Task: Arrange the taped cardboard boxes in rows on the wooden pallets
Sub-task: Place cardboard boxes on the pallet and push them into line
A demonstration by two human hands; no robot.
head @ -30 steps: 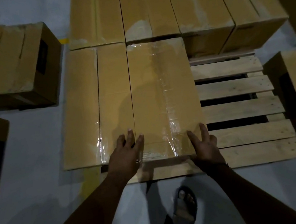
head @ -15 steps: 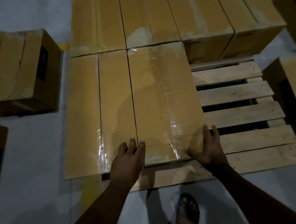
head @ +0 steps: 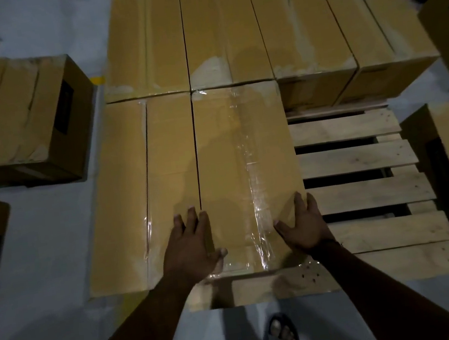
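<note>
Head: box (head: pixel 245 164) under left grip (head: pixel 192 245), against right grip (head: pixel 306 224)

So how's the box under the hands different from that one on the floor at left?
The box under the hands sits on the wooden pallet, tight against its neighbour box; the floor box stands apart on grey floor. The left hand and right hand touch that box; nothing touches the floor box. Both are brown taped cardboard.
</note>
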